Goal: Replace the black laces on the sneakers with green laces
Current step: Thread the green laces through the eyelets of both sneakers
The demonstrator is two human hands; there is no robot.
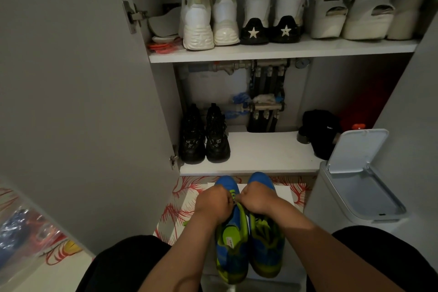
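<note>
The left hand (213,201) and right hand (257,199) were knuckle to knuckle, fingers curled tight. Both pinched the green lace (233,194) where it crossed the eyelets of the left sneaker (233,246); the fingertips themselves were hidden. The right sneaker (267,244) lay just beside it, touching along the side, with both blue toes pointing at the cabinet and the heels between the person's knees. The pair sat on a white sheet (285,194) over a mat (180,211) with a red pattern. A bin (350,199) stood to the right, its lid (358,149) tipped up. Ahead, the open cabinet held black boots (205,136) on the lower shelf (260,149) and white shoes (209,21) on the upper shelf (284,51). A plastic bag (23,230) lay far left, behind the door (71,78).
</note>
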